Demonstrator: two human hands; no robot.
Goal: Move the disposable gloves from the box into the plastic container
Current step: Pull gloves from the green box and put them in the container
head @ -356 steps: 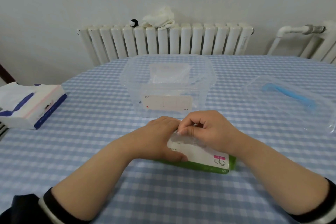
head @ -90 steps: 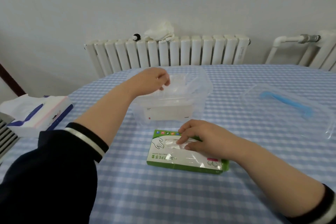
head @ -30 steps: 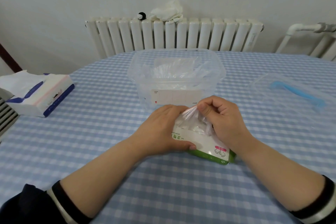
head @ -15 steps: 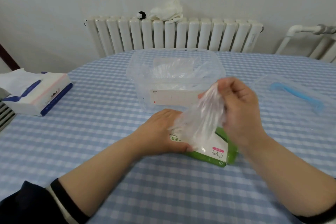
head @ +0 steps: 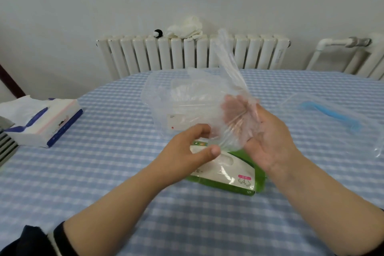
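Little can be read here. The green-and-white cardboard glove box [head: 228,172], lying just below the right hand [head: 268,141] and partly under the left hand [head: 187,151], bears a small pink tag [head: 244,177] with a line drawing of two gloves [head: 245,182] beneath it; the tag's characters are too small to make out. Faint grey print beside the left thumb is blurred. The clear plastic container [head: 158,106], beyond the left hand's fingers, carries a white rectangular label [head: 178,121] with tiny grey text at its upper corner and a small red mark [head: 172,127] at its lower corner, neither legible.
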